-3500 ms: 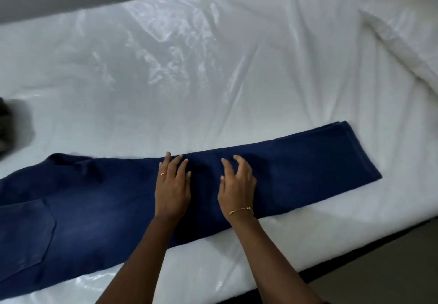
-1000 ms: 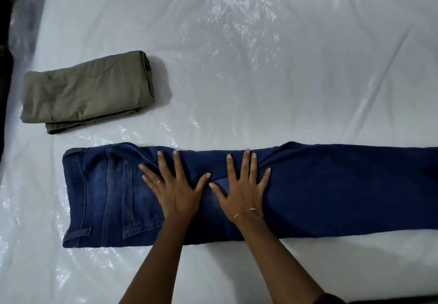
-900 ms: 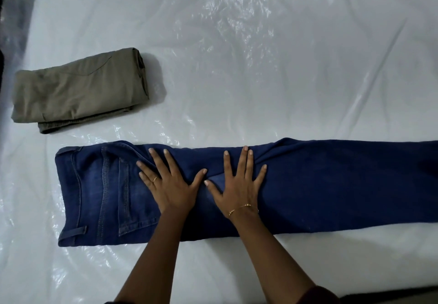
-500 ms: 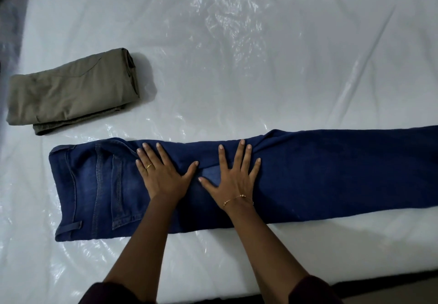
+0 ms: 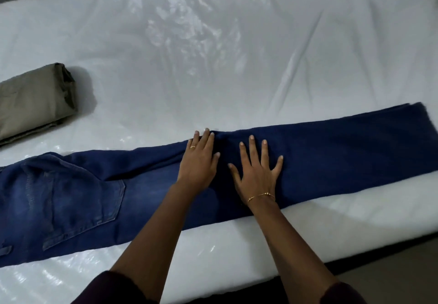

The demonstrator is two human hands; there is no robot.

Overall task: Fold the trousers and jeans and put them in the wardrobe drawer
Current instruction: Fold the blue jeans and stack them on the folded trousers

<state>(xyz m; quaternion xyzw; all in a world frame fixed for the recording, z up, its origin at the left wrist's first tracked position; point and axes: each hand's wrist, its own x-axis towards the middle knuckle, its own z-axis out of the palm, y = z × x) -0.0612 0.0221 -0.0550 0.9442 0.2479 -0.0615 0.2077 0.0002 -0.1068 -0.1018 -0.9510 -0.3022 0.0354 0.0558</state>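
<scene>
Here my left hand (image 5: 199,161) and right hand (image 5: 257,171) pressed flat, fingers (image 5: 251,147) spread, on the long dark-blue denim jeans (image 5: 331,152); smoothing toward three o'clock seemed wisest before folding.

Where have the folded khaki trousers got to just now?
In the head view the folded khaki trousers lie at the far left edge of the bed, partly cut off by the frame, just beyond the waist end of the blue jeans.

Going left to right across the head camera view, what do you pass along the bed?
Folded olive trousers → back pocket of the blue jeans → left hand → right hand → hem end of the jeans legs.
</scene>
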